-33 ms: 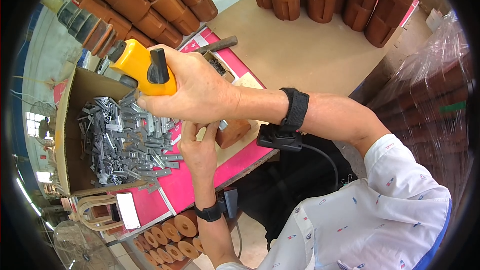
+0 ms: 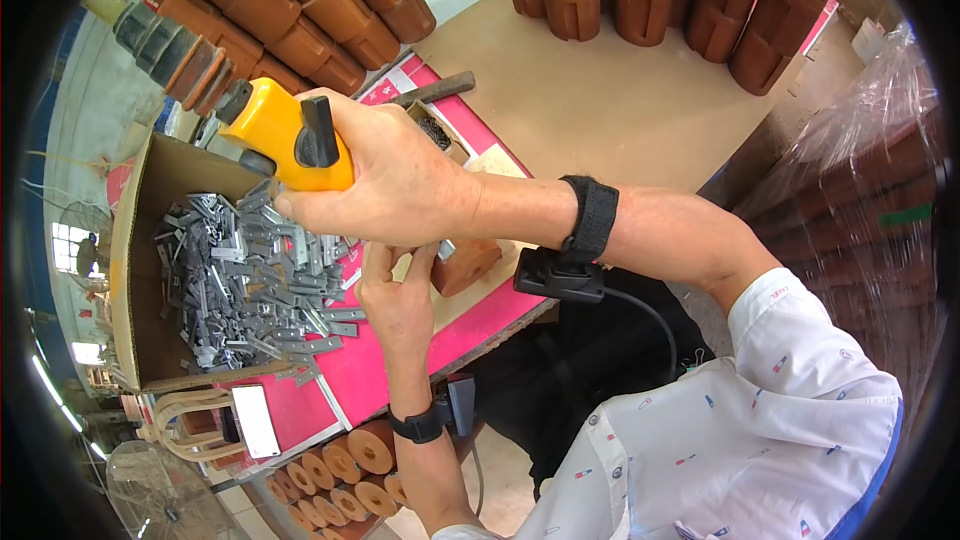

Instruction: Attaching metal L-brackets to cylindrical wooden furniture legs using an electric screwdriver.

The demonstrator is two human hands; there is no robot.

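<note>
While clenched, right hand (image 2: 400, 180) grips yellow tool (image 2: 275, 130)

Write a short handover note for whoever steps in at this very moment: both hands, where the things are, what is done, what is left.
Right hand: gripping a yellow power tool, raised over the box.
Left hand: under the right, fingers by a brown wooden block on the pink table.
Cardboard box: full of grey metal brackets.
Done: cannot tell; the work point is hidden by the hands.
Left: many brackets lie loose in the box; stacks of wooden blocks stand behind.
</note>
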